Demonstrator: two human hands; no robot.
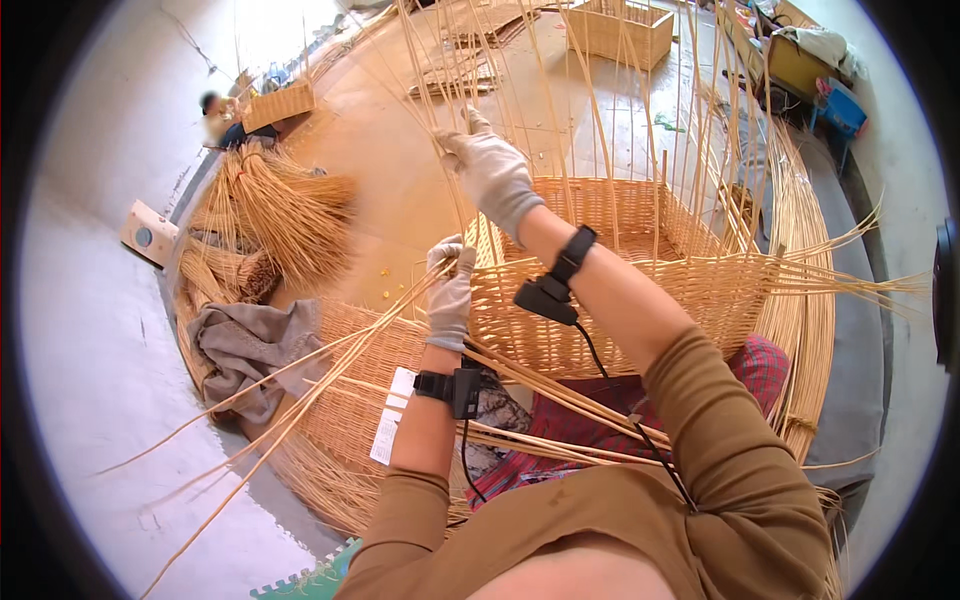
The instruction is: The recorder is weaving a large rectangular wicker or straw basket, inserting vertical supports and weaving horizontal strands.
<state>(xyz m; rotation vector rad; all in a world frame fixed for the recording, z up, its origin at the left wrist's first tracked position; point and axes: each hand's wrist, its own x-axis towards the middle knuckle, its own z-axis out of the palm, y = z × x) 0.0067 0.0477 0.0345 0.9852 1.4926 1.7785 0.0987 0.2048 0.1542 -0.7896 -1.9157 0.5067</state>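
A half-woven wicker basket (620, 310) with tall upright stakes (595, 110) sits in front of me, its rectangular wall rising around an open middle. At its near left corner my left hand (450, 300), in a pale work glove, is closed around several loose wicker rods (365, 340). Their long ends fan out toward the lower left. Higher up, my right hand (493, 175), gloved too, has its fingers closed about a thin upright stake on the basket's left side. The exact grip of its fingertips is partly hidden.
Wicker bundles (290, 205) lie at the left, beside a grey cloth (250, 350) and a woven panel (345, 400). Long rods (805, 330) curve along the right. A finished basket (625, 35) stands at the back; another person (220, 115) sits far left.
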